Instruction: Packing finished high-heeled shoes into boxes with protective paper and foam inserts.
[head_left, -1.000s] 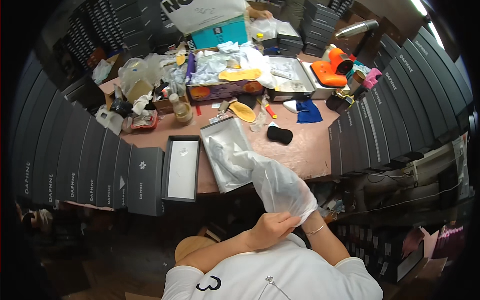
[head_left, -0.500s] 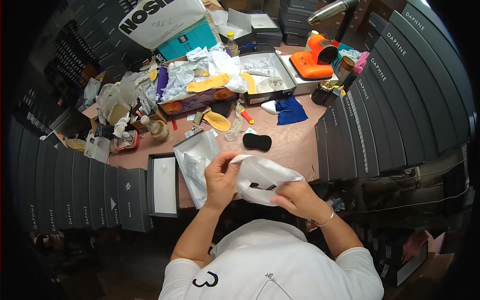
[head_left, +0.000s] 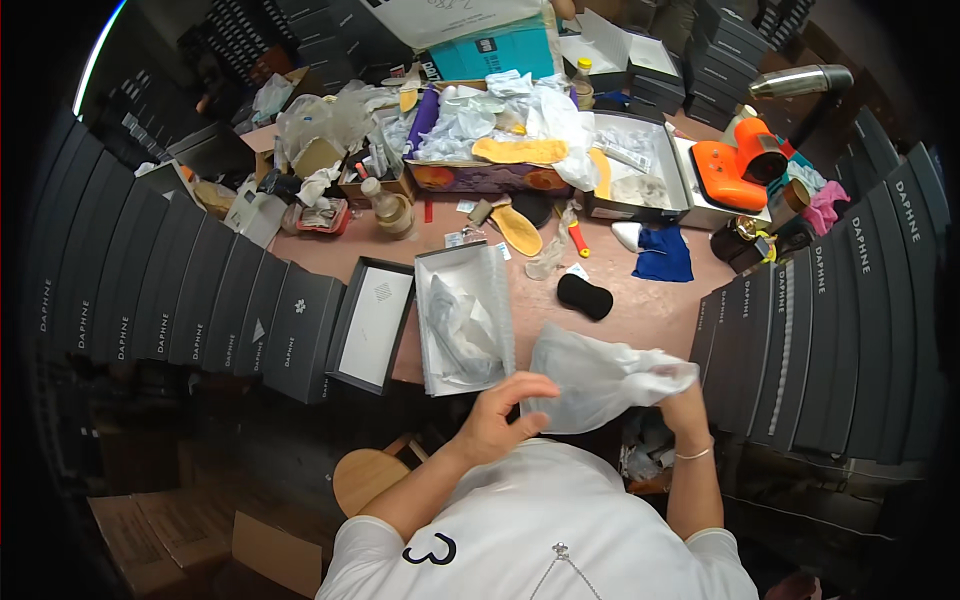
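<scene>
A white, thin, translucent bag hangs in front of me at the table's near edge. My right hand grips its gathered end on the right; part of that hand is behind the film. Beside the bag's left end is my left hand, its thumb and fingers apart and holding nothing. Whatever lies inside the bag cannot be made out. To the left stands an open grey shoebox with a wrapped item in it. A shoebox lid, white inside, lies left of that box.
Stacks of dark shoeboxes rise on the left and right. Beyond the bag lie a black sponge, a blue cloth and a yellow insole. An orange device stands at the back right.
My left hand has let go of the bag and opened. My right hand has moved right, drawing the bag's end together. The view has shifted, too.
</scene>
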